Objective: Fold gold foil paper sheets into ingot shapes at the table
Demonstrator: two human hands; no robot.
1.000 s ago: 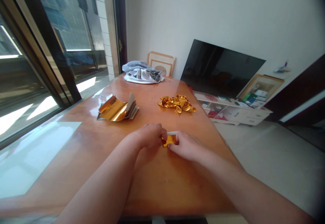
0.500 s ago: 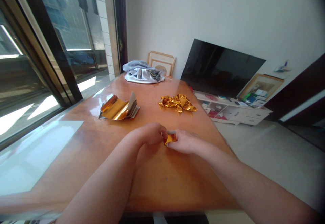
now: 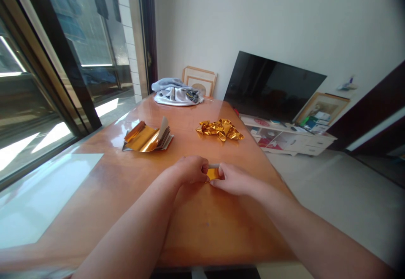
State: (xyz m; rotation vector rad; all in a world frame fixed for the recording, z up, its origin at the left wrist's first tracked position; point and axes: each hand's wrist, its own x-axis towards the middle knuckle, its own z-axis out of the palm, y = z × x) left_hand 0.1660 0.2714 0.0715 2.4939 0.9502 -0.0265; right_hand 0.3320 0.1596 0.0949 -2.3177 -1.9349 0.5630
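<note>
Sunlight from a sliding glass door falls across a glossy wooden table, below a white wall. Toward the table's near edge, around the middle of its width, the left hand and the right hand close from either side on a small piece of gold foil, holding it in a tight, narrow pinch. A thin pale stick lies along the top of the foil, one end hidden by each hand. Whether the foil wraps around it is hard to tell from this view. Less gold shows between the hands than a second ago, since they have drawn in closer around it.

Further up the table, near its window-side edge, a stack of gold foil sheets with paper leaves lies with its top sheets curled up. To its right, well apart from the hands, sits a crumpled wad of gold foil. A folded grey and white garment rests at the far end, with picture frames behind it. Beyond the table's right edge, a flat-screen television stands tilted on a white TV cabinet.
</note>
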